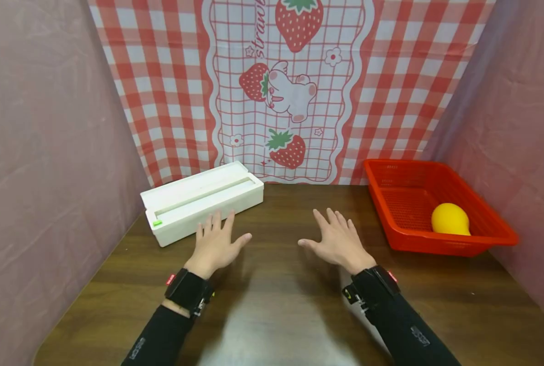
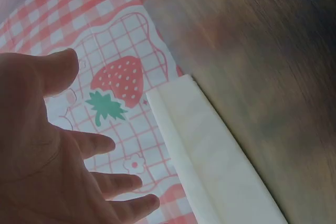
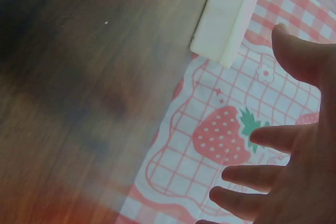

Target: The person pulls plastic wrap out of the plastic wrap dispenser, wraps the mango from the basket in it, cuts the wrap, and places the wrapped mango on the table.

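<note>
Over the counter (image 1: 272, 320), left hand (image 1: 214, 246) (by the white box (image 1: 203, 206)) and right hand (image 1: 338, 244) (nearer the red basket (image 1: 418, 244), yellow thing (image 1: 450, 218) inside) are both held spread pretty wide.

Passage between obstacles: white box (image 1: 180, 226), red basket (image 1: 414, 242).

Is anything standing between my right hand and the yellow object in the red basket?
Yes: the left wall of the red basket stands between your right hand and the yellow object. Nothing else visible blocks the way.
</note>
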`<act>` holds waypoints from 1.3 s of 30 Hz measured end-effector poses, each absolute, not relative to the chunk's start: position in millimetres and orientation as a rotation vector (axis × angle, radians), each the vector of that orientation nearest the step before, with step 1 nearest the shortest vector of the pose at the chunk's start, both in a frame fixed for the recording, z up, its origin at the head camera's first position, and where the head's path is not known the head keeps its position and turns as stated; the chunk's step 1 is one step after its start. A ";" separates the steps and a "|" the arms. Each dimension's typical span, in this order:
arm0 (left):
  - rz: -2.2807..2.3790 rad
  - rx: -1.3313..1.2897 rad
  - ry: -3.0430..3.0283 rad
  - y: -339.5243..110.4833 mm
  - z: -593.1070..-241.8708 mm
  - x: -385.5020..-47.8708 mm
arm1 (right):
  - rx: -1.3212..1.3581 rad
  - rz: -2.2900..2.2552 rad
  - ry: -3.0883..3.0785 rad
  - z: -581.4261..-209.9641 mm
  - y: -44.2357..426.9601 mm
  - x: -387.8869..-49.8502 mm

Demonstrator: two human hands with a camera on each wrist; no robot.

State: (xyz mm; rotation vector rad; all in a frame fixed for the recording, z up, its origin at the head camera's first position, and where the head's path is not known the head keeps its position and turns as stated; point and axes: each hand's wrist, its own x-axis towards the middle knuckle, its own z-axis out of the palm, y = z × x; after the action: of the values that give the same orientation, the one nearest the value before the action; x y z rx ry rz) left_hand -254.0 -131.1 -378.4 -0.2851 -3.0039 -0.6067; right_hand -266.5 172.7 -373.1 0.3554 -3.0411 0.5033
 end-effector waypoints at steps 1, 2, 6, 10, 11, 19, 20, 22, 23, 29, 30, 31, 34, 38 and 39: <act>-0.614 -0.274 -2.997 -132.5 -378.5 -254.5 | 0.361 0.505 -3.037 -372.5 170.6 -269.0; -0.618 -0.263 -2.989 -133.8 -378.6 -255.1 | 0.366 0.507 -3.032 -372.0 168.3 -271.5; -0.633 -0.208 -2.958 -139.8 -379.4 -257.7 | 0.406 0.507 -3.003 -372.2 159.0 -281.0; -0.654 -0.107 -2.938 -148.2 -380.0 -260.7 | 0.446 0.498 -2.987 -374.9 150.1 -290.6; -0.658 -0.078 -2.933 -150.8 -379.7 -261.3 | 0.454 0.497 -2.987 -375.4 147.8 -293.0; -0.669 0.078 -2.899 -173.6 -369.3 -270.1 | 0.488 0.523 -3.012 -374.2 130.2 -310.6; -0.665 0.096 -2.896 -176.5 -366.8 -272.0 | 0.492 0.529 -3.017 -373.3 127.7 -312.3; -0.670 0.144 -2.885 -182.5 -361.7 -275.4 | 0.502 0.539 -3.026 -372.1 122.1 -316.1; -0.669 0.171 -2.877 -186.1 -359.6 -277.3 | 0.507 0.542 -3.030 -371.4 119.4 -317.7; -0.661 0.334 -2.836 -211.6 -356.4 -285.7 | 0.532 0.530 -3.031 -367.8 102.0 -328.1; -0.663 0.361 -2.832 -216.1 -357.5 -286.9 | 0.531 0.530 -3.030 -367.6 99.4 -330.4; -0.671 0.388 -2.825 -220.6 -359.0 -288.5 | 0.530 0.533 -3.029 -367.5 96.9 -332.7; -0.714 0.451 -2.816 -232.8 -364.2 -291.8 | 0.523 0.549 -3.026 -368.2 90.7 -339.8; -0.788 0.516 -2.807 -244.7 -370.1 -294.7 | 0.510 0.581 -3.039 -370.7 85.9 -350.3; -0.816 0.528 -2.806 -246.9 -371.3 -295.7 | 0.503 0.588 -3.042 -371.1 85.2 -353.2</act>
State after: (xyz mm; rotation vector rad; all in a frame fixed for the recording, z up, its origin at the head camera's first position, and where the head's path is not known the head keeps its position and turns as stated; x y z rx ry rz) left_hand -295.7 -246.9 -371.3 0.5276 -2.8057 -0.8157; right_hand -353.2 85.2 -371.1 0.5034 -3.0419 0.5885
